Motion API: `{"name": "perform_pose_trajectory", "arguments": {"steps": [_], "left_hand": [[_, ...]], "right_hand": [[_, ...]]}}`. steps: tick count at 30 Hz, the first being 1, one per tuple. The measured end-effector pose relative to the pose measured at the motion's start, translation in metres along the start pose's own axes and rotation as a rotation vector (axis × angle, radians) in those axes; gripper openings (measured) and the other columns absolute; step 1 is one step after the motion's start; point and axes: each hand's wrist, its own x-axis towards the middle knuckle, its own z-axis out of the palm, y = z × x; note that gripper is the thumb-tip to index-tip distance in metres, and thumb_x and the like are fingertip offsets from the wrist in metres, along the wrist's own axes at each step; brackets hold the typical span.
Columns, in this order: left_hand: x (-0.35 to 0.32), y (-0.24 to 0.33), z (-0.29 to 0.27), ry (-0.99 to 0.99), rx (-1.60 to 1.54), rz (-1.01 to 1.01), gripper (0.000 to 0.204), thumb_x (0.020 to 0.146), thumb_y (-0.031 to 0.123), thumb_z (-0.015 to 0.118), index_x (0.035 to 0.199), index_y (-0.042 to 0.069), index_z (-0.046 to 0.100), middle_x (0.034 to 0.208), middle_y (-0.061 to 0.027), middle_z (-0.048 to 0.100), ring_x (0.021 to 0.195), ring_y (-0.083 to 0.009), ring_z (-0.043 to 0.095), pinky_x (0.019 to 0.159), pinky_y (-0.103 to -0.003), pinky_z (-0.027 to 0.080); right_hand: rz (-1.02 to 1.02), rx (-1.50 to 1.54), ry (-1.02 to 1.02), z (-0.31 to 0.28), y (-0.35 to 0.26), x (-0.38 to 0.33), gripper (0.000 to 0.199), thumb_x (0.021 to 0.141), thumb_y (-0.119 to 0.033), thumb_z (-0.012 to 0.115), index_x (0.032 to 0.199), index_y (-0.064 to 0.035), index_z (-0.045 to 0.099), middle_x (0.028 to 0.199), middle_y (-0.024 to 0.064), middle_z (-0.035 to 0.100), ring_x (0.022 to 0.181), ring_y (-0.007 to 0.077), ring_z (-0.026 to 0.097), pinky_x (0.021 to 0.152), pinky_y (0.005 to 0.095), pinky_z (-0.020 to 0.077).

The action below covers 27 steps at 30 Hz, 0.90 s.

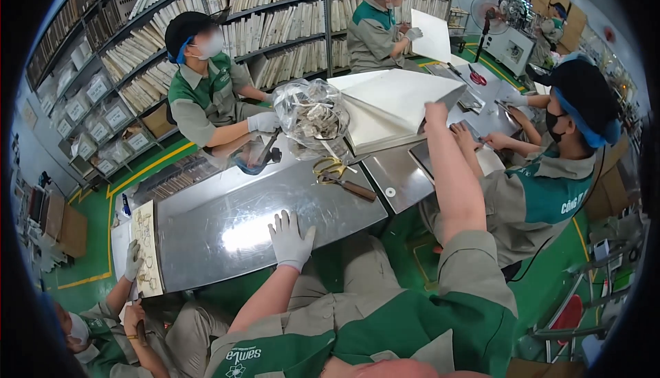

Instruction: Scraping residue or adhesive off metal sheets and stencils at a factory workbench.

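Note:
My left hand [291, 240], in a white glove, rests with fingers spread on the near edge of the shiny steel tabletop [227, 227]. My bare right hand [436, 114] reaches far forward, its fingers closed at the right corner of a large white sheet [405, 89]. That sheet lies tilted on a stack of similar white sheets [375, 130], and my fingertips are partly hidden. Between my hands lie yellow-handled scissors [330, 169] and a tool with a brown wooden handle [357, 190]. A clear plastic bag [313, 118] of greyish scraps stands left of the stack.
Co-workers sit around: one across [213, 96], one at the right [550, 137], one at the lower left [96, 337] with a patterned board [146, 251]. Another [378, 27] stands behind, holding a white panel [430, 36]. Red scissors [476, 75] lie farther back. Full shelves [275, 20] line the wall.

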Motion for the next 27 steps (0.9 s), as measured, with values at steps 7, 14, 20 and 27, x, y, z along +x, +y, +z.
{"name": "perform_pose_trajectory", "arguments": {"steps": [7,14,20,27], "left_hand": [[-0.006,-0.011,-0.001,0.042,-0.002,-0.046,0.075,0.088,0.055,0.059,0.138,0.000,0.052,0.146,-0.0230,0.047,0.141,-0.0416,0.035,0.119,-0.058,0.018],[-0.008,-0.031,0.019,0.188,-0.332,0.072,0.061,0.086,0.044,0.068,0.126,-0.002,0.062,0.134,-0.0221,0.058,0.131,-0.0403,0.047,0.115,-0.051,0.029],[-0.002,0.038,-0.046,-0.466,-2.015,-0.124,0.073,0.099,0.050,0.055,0.149,-0.001,0.039,0.148,-0.0170,0.048,0.138,-0.0322,0.044,0.117,-0.043,0.032],[-0.019,0.033,-0.146,-0.056,-2.274,-0.066,0.072,0.103,0.055,0.042,0.154,0.005,0.029,0.156,-0.0122,0.037,0.142,-0.0300,0.037,0.119,-0.046,0.030]], "right_hand": [[-0.202,0.218,0.081,-0.047,-0.209,-0.101,0.018,0.085,-0.014,0.066,0.091,0.0002,0.057,0.077,0.0111,0.060,0.071,0.0226,0.055,0.070,0.0381,0.0467],[-0.552,0.376,-0.068,-0.165,-0.289,-0.260,0.018,0.098,-0.012,0.062,0.086,-0.0042,0.050,0.070,-0.0029,0.043,0.067,0.0054,0.039,0.059,0.0230,0.0341],[-0.792,0.400,-0.226,-0.243,-0.304,-0.368,0.017,0.093,0.001,0.064,0.087,-0.0033,0.049,0.079,0.0013,0.046,0.065,0.0052,0.036,0.056,0.0219,0.0281],[-0.431,0.625,-0.846,-0.235,-0.256,-0.413,0.015,0.103,-0.010,0.051,0.098,0.0005,0.060,0.095,0.0063,0.065,0.078,0.0129,0.057,0.070,0.0262,0.0439]]}}
